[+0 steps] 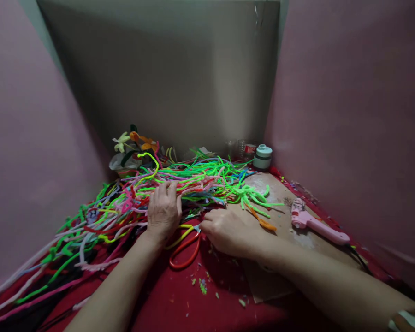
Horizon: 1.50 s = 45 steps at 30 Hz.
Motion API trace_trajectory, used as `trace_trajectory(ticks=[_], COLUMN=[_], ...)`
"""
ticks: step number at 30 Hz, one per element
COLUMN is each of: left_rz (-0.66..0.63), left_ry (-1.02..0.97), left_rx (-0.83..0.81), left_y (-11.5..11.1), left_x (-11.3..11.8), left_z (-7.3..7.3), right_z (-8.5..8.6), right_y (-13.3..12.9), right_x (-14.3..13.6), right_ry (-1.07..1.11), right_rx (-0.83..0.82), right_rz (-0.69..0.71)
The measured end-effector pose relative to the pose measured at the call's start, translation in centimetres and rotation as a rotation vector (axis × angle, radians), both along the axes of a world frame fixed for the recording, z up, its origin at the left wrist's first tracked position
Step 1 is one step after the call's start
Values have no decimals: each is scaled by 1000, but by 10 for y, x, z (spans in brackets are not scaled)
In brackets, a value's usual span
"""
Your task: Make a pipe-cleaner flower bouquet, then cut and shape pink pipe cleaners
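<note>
My left hand (164, 210) rests on a large tangled heap of fuzzy pipe cleaners (197, 173) in green, pink, red, white and other colours. Its fingers reach forward over the stems, and whether they grip one is not visible. To its right, my right hand (228, 230) is closed, with the fingers curled under; anything inside them is hidden. Between the hands lie scissors (185, 260) with one red and one yellow handle loop. Their pivot is close to my right fingertips, and the blades are hidden. A bunch of bright green pipe cleaners (251, 196) spreads beyond my right hand.
On the right, a pink glue gun (320, 226) lies on a brown board (280, 184). A pale green lidded bottle (263, 157) stands at the back. Pipe-cleaner flowers (138, 138) stand back left. Scraps (203, 286) dot the red cloth (180, 304). Walls enclose three sides.
</note>
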<state>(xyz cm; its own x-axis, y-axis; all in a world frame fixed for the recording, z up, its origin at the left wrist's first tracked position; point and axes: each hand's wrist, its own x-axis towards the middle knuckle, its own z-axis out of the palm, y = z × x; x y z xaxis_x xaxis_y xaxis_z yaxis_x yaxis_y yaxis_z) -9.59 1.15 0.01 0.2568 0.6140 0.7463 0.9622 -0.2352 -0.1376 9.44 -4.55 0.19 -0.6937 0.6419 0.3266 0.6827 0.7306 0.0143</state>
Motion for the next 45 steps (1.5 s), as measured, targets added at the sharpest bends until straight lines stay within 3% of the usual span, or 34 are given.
trace_trajectory(ticks=[3, 6, 12, 20, 27, 32, 35, 40, 45], left_rz=[1, 4, -19, -32, -157, -268, -252, -113, -170], left_ry=[-70, -33, 99, 73, -154, 3, 137, 203, 145], left_rx=[29, -8, -156, -215, -49, -98, -185, -232, -313], left_y=[5, 10, 15, 19, 10, 0, 0, 22, 55], left_x=[-5, -10, -17, -22, -19, -13, -7, -7, -17], left_z=[-1, -2, -8, -11, 3, 8, 2, -1, 7], right_z=[-20, -30, -32, -38, -35, -33, -33, -33, -35], right_y=[9, 15, 17, 17, 14, 15, 14, 15, 16], right_x=[1, 4, 8, 8, 9, 9, 9, 8, 8], right_ry=[41, 136, 347, 431, 433, 429, 436, 452, 442], right_rx=[-16, -58, -149, -258, -303, -311, -319, -343, -323], right_rz=[76, 114, 163, 246, 236, 217, 220, 229, 235])
